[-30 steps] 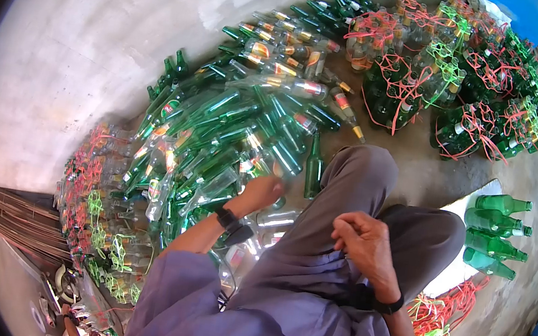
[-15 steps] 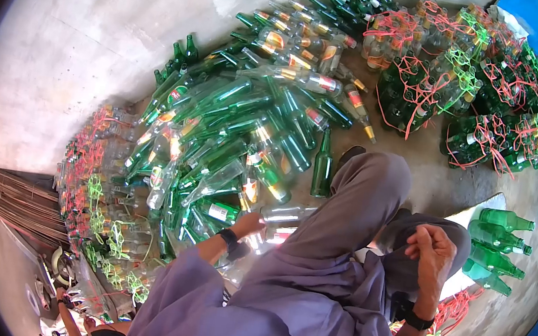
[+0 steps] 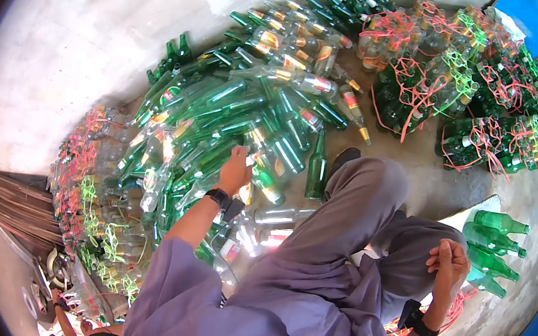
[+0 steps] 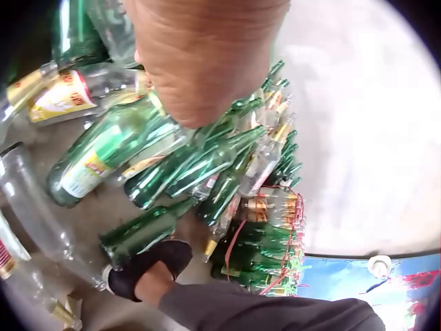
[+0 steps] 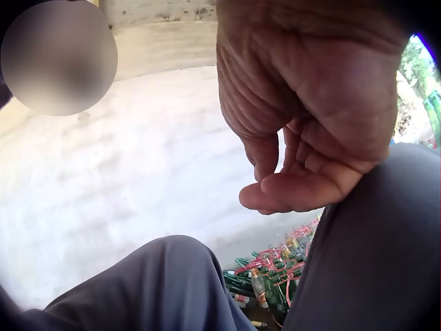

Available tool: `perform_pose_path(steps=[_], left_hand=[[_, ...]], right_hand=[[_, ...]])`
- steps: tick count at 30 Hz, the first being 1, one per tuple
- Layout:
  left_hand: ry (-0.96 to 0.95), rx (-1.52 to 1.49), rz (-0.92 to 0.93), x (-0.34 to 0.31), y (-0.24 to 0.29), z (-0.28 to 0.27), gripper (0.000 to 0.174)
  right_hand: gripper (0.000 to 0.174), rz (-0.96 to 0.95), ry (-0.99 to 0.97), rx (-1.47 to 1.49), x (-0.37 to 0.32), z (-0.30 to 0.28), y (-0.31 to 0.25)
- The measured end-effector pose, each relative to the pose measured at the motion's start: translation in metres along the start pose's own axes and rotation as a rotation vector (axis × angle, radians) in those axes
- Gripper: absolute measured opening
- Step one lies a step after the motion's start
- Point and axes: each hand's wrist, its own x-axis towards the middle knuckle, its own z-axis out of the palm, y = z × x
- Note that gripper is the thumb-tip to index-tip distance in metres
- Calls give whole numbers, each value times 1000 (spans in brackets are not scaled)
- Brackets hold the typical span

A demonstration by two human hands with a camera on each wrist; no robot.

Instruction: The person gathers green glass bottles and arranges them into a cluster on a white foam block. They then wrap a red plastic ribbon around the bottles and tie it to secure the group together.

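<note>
Over the middle of a heap of loose glass bottles (image 3: 222, 111), green and clear, is my left hand (image 3: 234, 171). From the left wrist view, the back part of that hand (image 4: 207, 62) covers the necks of nearby bottles, among them a labelled green bottle (image 4: 103, 155); its fingertips are hidden, so a grip cannot be made out. My right hand (image 3: 450, 261) hangs by the bent knee with fingers loosely curled and nothing in them, as the right hand (image 5: 310, 131) also appears in the right wrist view.
Several green bottles (image 3: 494, 240) lie on a white sheet at the right. Bottle bundles (image 3: 404, 94) tied with red and green cord stand at the upper right, others (image 3: 90, 158) at the left. One green bottle (image 3: 317, 167) stands near the foot. Another person's arm (image 3: 68, 326) shows lower left.
My left hand has moved from beside the leg up onto the heap. My right hand has shifted from the lap out to the right, beside the knee.
</note>
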Motion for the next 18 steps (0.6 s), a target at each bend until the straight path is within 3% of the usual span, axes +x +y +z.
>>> perform_pose_path(steps=[2, 5, 7, 8, 14, 17, 18], left_hand=[[-17, 39, 67, 12, -11, 11, 54], [86, -28, 211, 16, -12, 19, 40], [70, -1, 174, 19, -21, 35, 40], [129, 5, 267, 22, -39, 47, 38], [26, 82, 258, 28, -39, 36, 19], [-84, 75, 209, 28, -32, 25, 19], [-46, 62, 290, 29, -33, 25, 18]], right_hand=[[19, 35, 12, -25, 1, 4, -3], [18, 141, 14, -32, 1, 2, -15], [19, 134, -7, 8, 2, -4, -10], [19, 129, -5, 5, 2, -6, -7], [18, 106, 4, 9, 1, 0, -6], [18, 59, 9, -2, 1, 1, -2], [16, 39, 13, 11, 0, 1, 2]])
